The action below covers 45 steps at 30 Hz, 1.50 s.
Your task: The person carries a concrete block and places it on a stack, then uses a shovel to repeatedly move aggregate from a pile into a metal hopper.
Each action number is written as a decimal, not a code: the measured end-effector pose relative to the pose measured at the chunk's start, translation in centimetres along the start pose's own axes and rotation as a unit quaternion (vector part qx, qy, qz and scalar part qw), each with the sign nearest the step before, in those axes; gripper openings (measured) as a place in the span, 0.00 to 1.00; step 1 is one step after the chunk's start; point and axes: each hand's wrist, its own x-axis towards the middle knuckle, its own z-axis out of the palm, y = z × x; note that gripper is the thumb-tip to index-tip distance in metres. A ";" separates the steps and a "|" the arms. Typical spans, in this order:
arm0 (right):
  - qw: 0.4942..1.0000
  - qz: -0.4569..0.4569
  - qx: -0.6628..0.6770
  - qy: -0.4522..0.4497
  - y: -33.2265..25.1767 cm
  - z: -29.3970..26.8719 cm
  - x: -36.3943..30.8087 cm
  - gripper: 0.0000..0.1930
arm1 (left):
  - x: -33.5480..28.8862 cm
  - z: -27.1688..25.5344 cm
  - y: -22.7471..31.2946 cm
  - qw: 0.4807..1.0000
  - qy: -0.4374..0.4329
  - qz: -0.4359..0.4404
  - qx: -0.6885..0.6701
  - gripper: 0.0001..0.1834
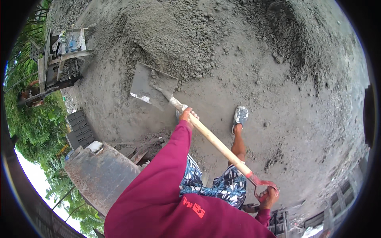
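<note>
A shovel [216, 141] with a pale wooden shaft slants across the middle of the view. Low on the shaft, close to the blade, my left hand [188, 116] is wrapped around the wood. My right hand [270, 197] grips the red D-shaped handle at the other end. The flat grey blade [147, 85] lies at the near edge of a heap of grey, crumbly sand or gravel mix [166, 39], its front edge against loose lumps. Little material shows on the blade.
My shoe [240, 115] stands right of the shaft. Left are a rusty metal bin or hopper [105, 172], stacked grey blocks [80, 129] and a wooden stand [65, 55]. A person [31, 94] is partly visible behind the stand. Another heap [297, 35] rises at the far right.
</note>
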 end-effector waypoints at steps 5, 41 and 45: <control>0.965 -0.136 -0.085 0.209 -4.5 -12.6 -7.1 0.15 | -2.2 10.5 -24.6 0.974 -0.010 -0.212 0.076 0.06; 0.856 0.372 0.126 -0.336 0.1 20.1 5.9 0.16 | -2.9 0.5 23.9 0.839 0.308 0.285 0.347 0.26; 0.932 0.268 0.105 -0.220 -0.7 12.2 5.3 0.12 | -3.1 -3.8 18.0 0.970 0.083 0.192 0.122 0.17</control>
